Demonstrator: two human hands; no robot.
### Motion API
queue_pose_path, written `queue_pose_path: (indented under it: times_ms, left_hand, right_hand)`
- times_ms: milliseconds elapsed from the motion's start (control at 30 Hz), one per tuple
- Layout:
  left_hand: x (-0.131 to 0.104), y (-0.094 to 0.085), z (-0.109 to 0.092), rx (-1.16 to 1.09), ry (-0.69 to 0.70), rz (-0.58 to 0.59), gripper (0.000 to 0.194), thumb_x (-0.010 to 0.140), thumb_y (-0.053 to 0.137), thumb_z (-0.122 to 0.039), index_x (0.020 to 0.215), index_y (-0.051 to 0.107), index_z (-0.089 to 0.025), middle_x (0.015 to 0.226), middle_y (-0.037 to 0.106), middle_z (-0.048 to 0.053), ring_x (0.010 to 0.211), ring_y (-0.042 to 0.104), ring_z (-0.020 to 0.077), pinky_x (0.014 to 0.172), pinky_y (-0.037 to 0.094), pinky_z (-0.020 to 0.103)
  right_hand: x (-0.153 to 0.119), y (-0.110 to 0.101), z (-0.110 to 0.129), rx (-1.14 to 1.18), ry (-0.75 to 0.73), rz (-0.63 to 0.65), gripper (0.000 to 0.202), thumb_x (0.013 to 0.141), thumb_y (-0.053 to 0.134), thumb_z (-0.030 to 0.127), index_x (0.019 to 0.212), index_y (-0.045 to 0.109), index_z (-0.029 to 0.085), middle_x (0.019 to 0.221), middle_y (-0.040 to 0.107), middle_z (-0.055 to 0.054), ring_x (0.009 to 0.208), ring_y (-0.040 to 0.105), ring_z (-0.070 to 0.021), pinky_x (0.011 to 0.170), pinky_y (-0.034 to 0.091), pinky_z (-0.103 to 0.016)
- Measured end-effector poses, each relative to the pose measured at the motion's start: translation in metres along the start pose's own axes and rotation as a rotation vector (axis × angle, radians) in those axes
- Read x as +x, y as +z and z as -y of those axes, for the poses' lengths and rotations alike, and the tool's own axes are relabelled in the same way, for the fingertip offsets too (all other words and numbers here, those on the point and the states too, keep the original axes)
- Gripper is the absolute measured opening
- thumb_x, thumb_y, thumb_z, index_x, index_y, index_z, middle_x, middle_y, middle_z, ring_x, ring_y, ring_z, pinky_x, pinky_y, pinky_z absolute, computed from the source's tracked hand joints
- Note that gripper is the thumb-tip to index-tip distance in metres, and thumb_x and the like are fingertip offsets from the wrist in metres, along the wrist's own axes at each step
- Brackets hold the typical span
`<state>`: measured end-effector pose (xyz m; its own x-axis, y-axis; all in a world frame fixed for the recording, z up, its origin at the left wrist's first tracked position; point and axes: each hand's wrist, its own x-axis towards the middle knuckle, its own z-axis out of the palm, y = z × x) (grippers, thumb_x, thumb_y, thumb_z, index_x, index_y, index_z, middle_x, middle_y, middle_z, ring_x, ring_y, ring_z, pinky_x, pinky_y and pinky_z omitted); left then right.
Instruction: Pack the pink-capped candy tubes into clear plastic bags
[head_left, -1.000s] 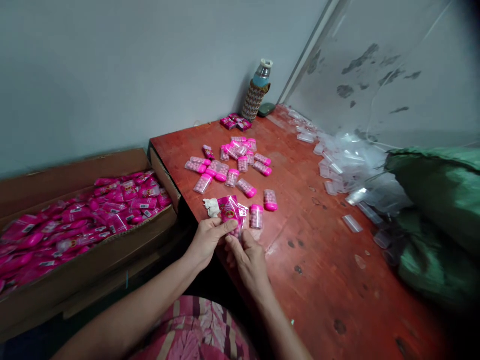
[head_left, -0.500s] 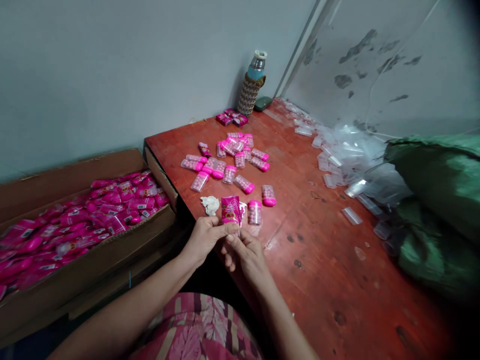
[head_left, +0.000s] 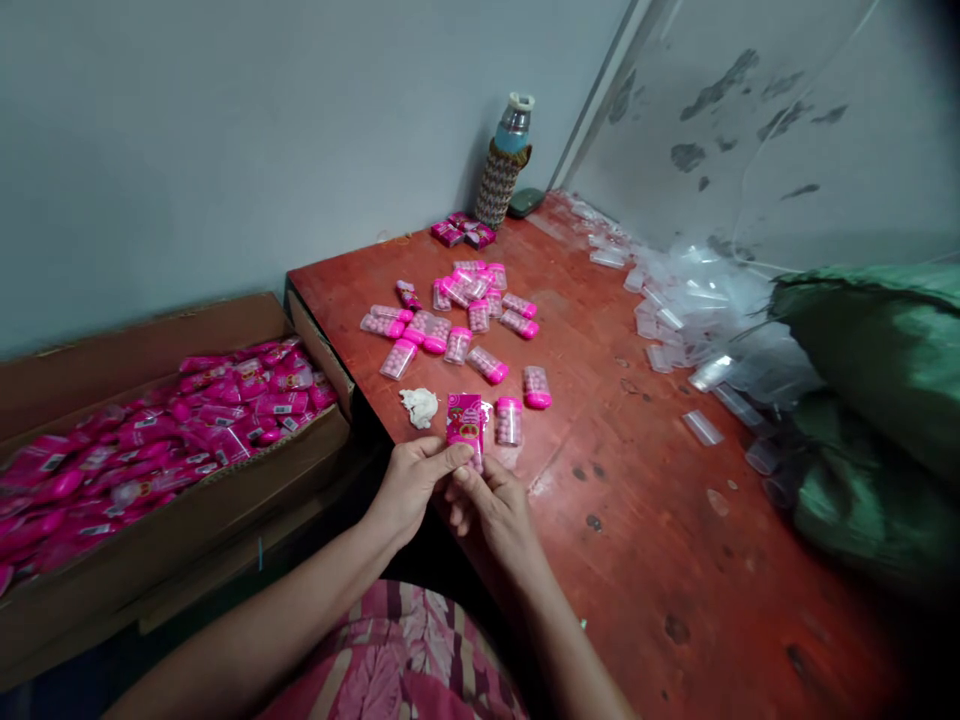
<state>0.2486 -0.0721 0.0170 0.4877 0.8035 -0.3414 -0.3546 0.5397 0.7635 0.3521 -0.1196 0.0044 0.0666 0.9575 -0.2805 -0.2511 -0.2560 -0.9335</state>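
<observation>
At the table's near edge, my left hand [head_left: 412, 478] and my right hand [head_left: 487, 500] are closed on one small candy bottle [head_left: 466, 425] with a printed pink label. My left thumb presses its lower left side, and my right thumb and fingers pinch its lower end. Just left of it lies a crumpled white lump [head_left: 419, 407]. To its right an upright candy bottle with a pink cap [head_left: 508, 421] stands close by, with another candy bottle [head_left: 536, 387] behind it. Further back, several clear bottles of pink candy balls [head_left: 428, 330] lie and stand in a loose group.
An open cardboard box [head_left: 259, 480] full of pink labelled packs [head_left: 225, 410] sits left of the red table [head_left: 637, 560]. Clear plastic cases [head_left: 675, 320] spill from a green sack [head_left: 862, 470] at right. A bottle in a knitted cover [head_left: 497, 180] and several pink packs [head_left: 463, 231] stand at the back.
The pink label has turned and now faces me more squarely, with pink candy balls showing below it between my fingers. Both hands keep nearly the same place.
</observation>
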Motion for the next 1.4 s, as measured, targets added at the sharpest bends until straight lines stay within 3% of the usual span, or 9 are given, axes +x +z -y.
queue_pose_path:
  times_ms: [100,200,300,533,700,933,1033,1233,1400]
  left_hand:
    - [-0.002,0.0,-0.003,-0.05,-0.027,0.035,0.025,0.073,0.061,-0.036,0.066,0.056,-0.012,0.042,0.045,-0.005,0.029,0.046,0.0129,0.029,0.041,0.027]
    - [-0.001,-0.001,-0.007,-0.082,0.025,-0.069,0.025,0.072,0.064,-0.033,0.063,0.056,-0.01,0.049,0.051,-0.002,0.036,0.047,0.0088,0.034,0.041,0.022]
    - [0.001,-0.001,-0.006,-0.104,0.062,-0.124,0.022,0.07,0.066,-0.029,0.066,0.059,-0.009,0.058,0.056,0.002,0.047,0.052,0.0097,0.039,0.043,0.021]
    - [-0.002,-0.002,-0.002,-0.121,-0.004,-0.074,0.027,0.072,0.062,-0.034,0.062,0.057,-0.01,0.05,0.051,-0.001,0.037,0.042,0.0062,0.034,0.035,0.02]
    - [0.0,-0.002,-0.004,-0.17,0.01,-0.129,0.025,0.07,0.066,-0.032,0.063,0.057,-0.01,0.056,0.055,0.001,0.046,0.049,0.0076,0.043,0.041,0.02]
    - [-0.001,-0.003,0.0,-0.22,-0.06,-0.077,0.031,0.075,0.058,-0.04,0.07,0.06,-0.01,0.051,0.05,-0.001,0.033,0.038,0.0064,0.03,0.028,0.02]
    - [-0.001,-0.007,0.0,-0.168,-0.058,-0.064,0.031,0.073,0.061,-0.038,0.061,0.059,-0.01,0.049,0.049,-0.001,0.037,0.041,0.006,0.034,0.031,0.019]
    - [0.002,-0.01,-0.006,-0.109,-0.014,-0.129,0.025,0.066,0.069,-0.033,0.064,0.06,-0.01,0.06,0.059,0.002,0.053,0.053,0.009,0.056,0.044,0.022]
    - [0.0,-0.005,0.0,-0.17,-0.044,-0.109,0.028,0.069,0.066,-0.035,0.06,0.056,-0.01,0.052,0.053,0.0,0.043,0.045,0.0062,0.043,0.037,0.019]
  right_hand:
    - [-0.002,0.001,0.003,0.164,0.039,0.073,0.022,0.08,0.057,0.039,0.08,0.056,0.017,0.066,0.062,0.0,0.041,0.052,-0.0071,0.037,0.04,-0.017]
    - [-0.005,0.0,0.006,0.225,0.008,0.061,0.021,0.079,0.059,0.036,0.09,0.058,0.018,0.079,0.063,-0.002,0.055,0.058,-0.0097,0.049,0.048,-0.02]
    - [-0.008,-0.001,0.005,0.2,-0.034,-0.028,0.02,0.077,0.062,0.03,0.092,0.058,0.018,0.073,0.063,-0.001,0.059,0.06,-0.0102,0.056,0.049,-0.021]
    - [-0.016,0.011,0.0,0.318,-0.014,-0.145,0.013,0.077,0.063,0.028,0.077,0.057,0.017,0.069,0.065,-0.001,0.048,0.058,-0.0076,0.046,0.046,-0.017]
    - [-0.018,0.017,0.003,0.085,-0.078,-0.226,0.015,0.077,0.063,0.028,0.085,0.057,0.017,0.066,0.064,0.001,0.053,0.06,-0.009,0.052,0.049,-0.019]
    - [-0.019,0.023,-0.001,0.19,-0.065,-0.22,0.013,0.078,0.061,0.028,0.081,0.055,0.017,0.06,0.063,0.003,0.047,0.059,-0.0095,0.048,0.049,-0.02]
    - [-0.019,0.024,-0.002,0.25,-0.039,-0.236,0.013,0.078,0.062,0.028,0.08,0.055,0.017,0.062,0.064,0.002,0.046,0.059,-0.0092,0.046,0.049,-0.02]
    - [-0.023,0.021,-0.003,0.004,-0.129,-0.319,0.016,0.076,0.064,0.028,0.084,0.056,0.017,0.068,0.065,0.001,0.055,0.061,-0.0098,0.054,0.051,-0.021]
    - [-0.023,0.023,-0.003,0.107,-0.068,-0.314,0.017,0.076,0.064,0.029,0.083,0.056,0.017,0.068,0.066,0.001,0.051,0.061,-0.0111,0.051,0.052,-0.023]
